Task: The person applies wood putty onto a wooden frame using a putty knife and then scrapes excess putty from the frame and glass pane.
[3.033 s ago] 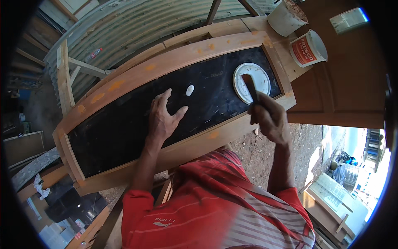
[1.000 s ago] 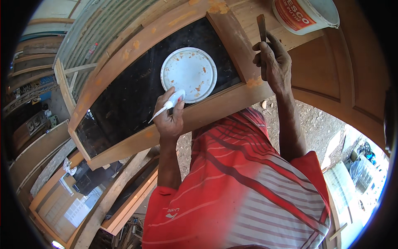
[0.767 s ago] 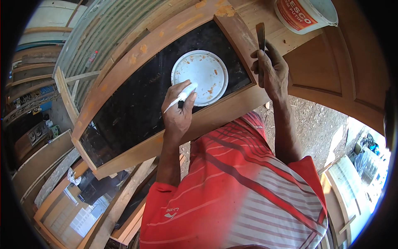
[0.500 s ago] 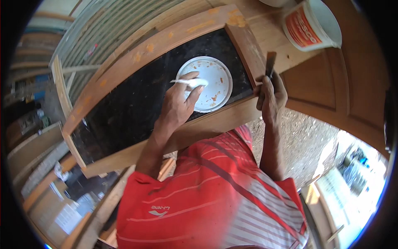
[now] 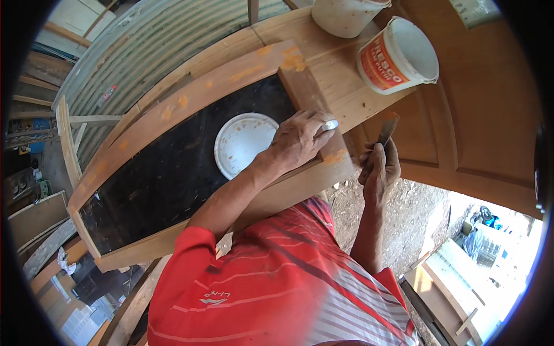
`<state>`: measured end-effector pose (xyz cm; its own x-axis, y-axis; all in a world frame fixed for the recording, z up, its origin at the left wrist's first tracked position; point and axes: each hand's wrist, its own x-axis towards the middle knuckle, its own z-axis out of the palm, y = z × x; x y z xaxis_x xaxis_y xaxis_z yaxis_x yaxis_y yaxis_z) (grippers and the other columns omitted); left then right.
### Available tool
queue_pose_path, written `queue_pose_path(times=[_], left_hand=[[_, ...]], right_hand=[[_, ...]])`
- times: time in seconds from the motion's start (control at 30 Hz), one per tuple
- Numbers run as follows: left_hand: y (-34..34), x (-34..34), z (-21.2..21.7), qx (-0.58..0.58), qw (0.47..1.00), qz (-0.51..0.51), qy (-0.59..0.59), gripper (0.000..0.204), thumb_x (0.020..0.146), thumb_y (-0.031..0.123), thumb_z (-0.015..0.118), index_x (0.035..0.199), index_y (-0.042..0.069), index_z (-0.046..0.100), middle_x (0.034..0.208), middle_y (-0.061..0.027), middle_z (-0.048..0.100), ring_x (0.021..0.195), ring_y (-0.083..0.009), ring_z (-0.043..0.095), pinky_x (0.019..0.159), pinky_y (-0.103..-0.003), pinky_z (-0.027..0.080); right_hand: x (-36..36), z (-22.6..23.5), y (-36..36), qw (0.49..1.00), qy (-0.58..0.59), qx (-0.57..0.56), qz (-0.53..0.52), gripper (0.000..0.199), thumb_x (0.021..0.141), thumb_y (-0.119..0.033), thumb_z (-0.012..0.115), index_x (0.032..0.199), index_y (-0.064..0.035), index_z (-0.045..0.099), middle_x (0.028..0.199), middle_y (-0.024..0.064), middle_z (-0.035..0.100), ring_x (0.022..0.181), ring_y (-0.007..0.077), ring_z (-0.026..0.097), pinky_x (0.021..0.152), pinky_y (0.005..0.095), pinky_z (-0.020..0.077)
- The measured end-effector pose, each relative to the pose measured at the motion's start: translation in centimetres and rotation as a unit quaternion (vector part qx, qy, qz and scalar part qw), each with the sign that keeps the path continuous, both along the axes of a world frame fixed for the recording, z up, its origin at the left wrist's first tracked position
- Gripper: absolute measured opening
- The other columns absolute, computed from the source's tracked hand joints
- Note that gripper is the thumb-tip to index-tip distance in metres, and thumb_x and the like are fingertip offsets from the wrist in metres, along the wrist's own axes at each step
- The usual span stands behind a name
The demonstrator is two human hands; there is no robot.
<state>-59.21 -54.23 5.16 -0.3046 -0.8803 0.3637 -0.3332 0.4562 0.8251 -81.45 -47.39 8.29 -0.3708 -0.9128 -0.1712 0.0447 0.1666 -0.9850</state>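
My left hand [image 5: 300, 138] is closed around a small white tube [image 5: 330, 124], with only its rounded end showing past the fingers. It is over the right end of a curved wooden frame [image 5: 216, 86] with a black panel [image 5: 156, 173]. Orange filler patches mark the frame's wood. On the panel rests a round white lid [image 5: 245, 141] speckled with orange bits, partly covered by my left hand and forearm. Off the frame's right corner, my right hand [image 5: 381, 164] grips a putty knife [image 5: 388, 130], its blade pointing up and away from me.
A white bucket [image 5: 381, 63] with a red label stands on the wooden bench [image 5: 340, 86], and another white bucket [image 5: 343, 17] is behind it. Wooden door panels [image 5: 485, 127] fill the right. Corrugated metal sheeting [image 5: 179, 40] lies beyond the bench. Bare ground [image 5: 410, 213] shows below.
My left hand has moved right with the white tube, from above the lid to the frame's right end. The view has shifted, bringing the second bucket further in. My right hand still holds the putty knife.
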Motion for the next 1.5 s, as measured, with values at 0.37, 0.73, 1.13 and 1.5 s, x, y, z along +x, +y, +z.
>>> queue_pose_path(times=[0.37,0.73,1.13,1.5], left_hand=[[-10.3,-11.4,-5.3,0.091,0.983,0.127,-0.098,0.022,0.099,0.018,0.071,0.117,0.004,0.070,0.108,-0.0196,0.070,0.101,-0.0401,0.069,0.087,-0.050,0.057],[-10.8,-14.9,-7.9,0.044,0.968,0.228,-0.099,0.025,0.091,0.019,0.079,0.110,0.006,0.068,0.112,-0.0198,0.066,0.102,-0.0405,0.067,0.084,-0.052,0.056],[-4.2,-10.8,-0.9,0.103,0.958,0.255,-0.076,0.081,0.085,0.016,0.085,0.156,0.002,0.049,0.154,-0.0254,0.052,0.145,-0.0437,0.050,0.120,-0.049,0.044],[-14.2,-8.8,6.7,-0.110,0.943,0.305,-0.079,0.065,0.093,0.018,0.080,0.150,0.000,0.055,0.149,-0.0268,0.058,0.141,-0.0437,0.053,0.119,-0.050,0.043]], right_hand=[[-10.4,3.6,-9.7,0.979,0.129,-0.136,0.083,0.029,0.111,-0.018,0.062,0.129,0.0054,0.067,0.098,0.0054,0.072,0.070,0.0081,0.063,0.060,0.0242,0.0491],[-12.3,8.5,-20.3,0.939,0.185,-0.202,0.207,0.027,0.111,-0.024,0.062,0.118,0.0014,0.071,0.073,-0.0003,0.064,0.060,0.0022,0.047,0.052,0.0203,0.0312],[-10.4,11.6,-27.7,0.890,0.336,-0.204,0.233,0.040,0.106,-0.009,0.064,0.145,-0.0033,0.066,0.107,0.0083,0.072,0.084,0.0118,0.063,0.075,0.0284,0.0517],[-10.7,9.7,-36.5,0.677,0.615,-0.226,0.335,0.035,0.108,-0.020,0.063,0.139,-0.0073,0.071,0.101,0.0198,0.069,0.091,0.0389,0.070,0.083,0.0492,0.0542]])
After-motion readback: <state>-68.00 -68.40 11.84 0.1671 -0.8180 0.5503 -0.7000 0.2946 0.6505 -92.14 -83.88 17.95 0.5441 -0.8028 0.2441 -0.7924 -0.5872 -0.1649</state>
